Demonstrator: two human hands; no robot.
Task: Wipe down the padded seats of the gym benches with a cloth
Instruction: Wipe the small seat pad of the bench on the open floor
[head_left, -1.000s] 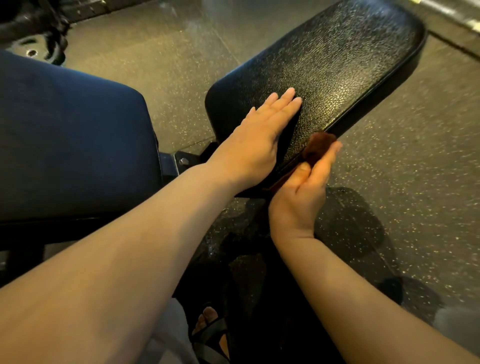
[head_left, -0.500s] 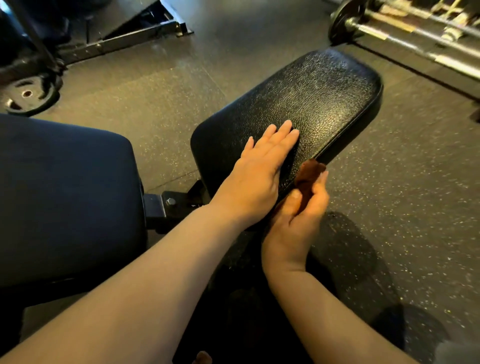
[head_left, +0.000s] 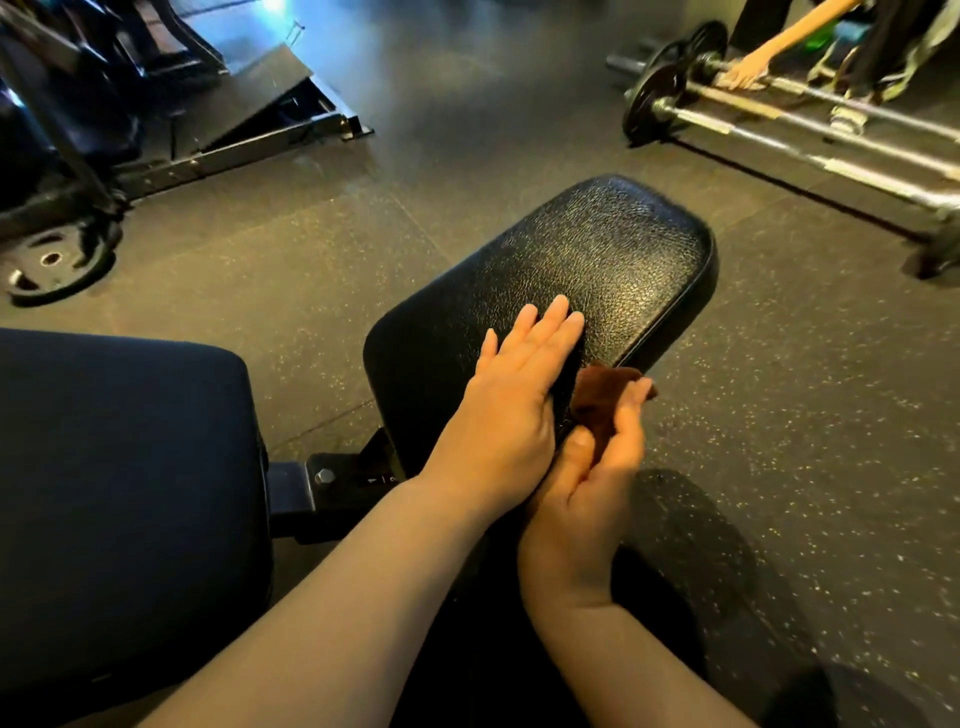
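Observation:
A black textured bench pad (head_left: 597, 260) slants away from me across the middle of the view. My left hand (head_left: 511, 410) lies flat on its near end, fingers together and stretched out. A brown cloth (head_left: 602, 397) is pressed against the pad's right side edge by my right hand (head_left: 592, 483), which holds it between thumb and fingers. Most of the cloth is hidden behind my fingers. A second, dark blue padded section (head_left: 119, 493) of the bench fills the lower left.
A metal hinge bracket (head_left: 332, 483) joins the two pads. Barbells with plates (head_left: 779, 119) lie on the floor at the upper right, where another person's hand (head_left: 748, 70) touches one. A machine frame (head_left: 234, 135) and a weight plate (head_left: 52, 265) stand at the upper left.
The view has tilted up, bringing the barbells and the machine into sight. My right hand with the cloth has slid slightly back along the pad's side edge. My left hand stays flat on the pad.

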